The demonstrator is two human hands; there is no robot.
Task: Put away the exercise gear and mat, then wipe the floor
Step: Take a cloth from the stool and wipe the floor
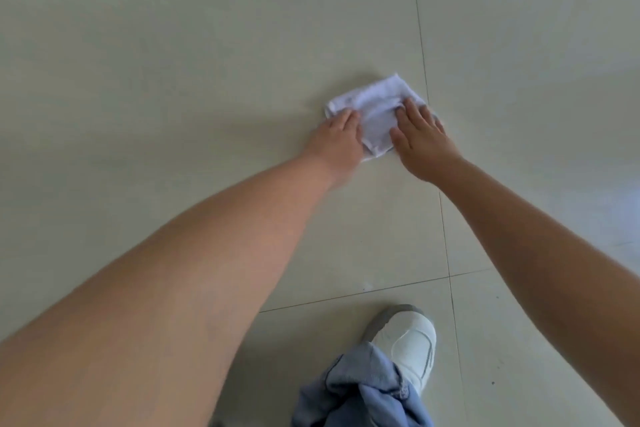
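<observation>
A folded white cloth (375,114) lies flat on the pale tiled floor (173,62), just left of a grout line. My left hand (337,137) presses on the cloth's left end with its fingers laid forward. My right hand (420,139) presses flat on the cloth's right end, fingers straight and spread. Both arms reach forward and down from the near edge of the head view. The cloth's near edge is partly hidden under the two hands.
My white and grey shoe (410,340) stands on the floor near the bottom, with a blue trouser leg (363,395) bunched over it. Grout lines cross just beyond the shoe.
</observation>
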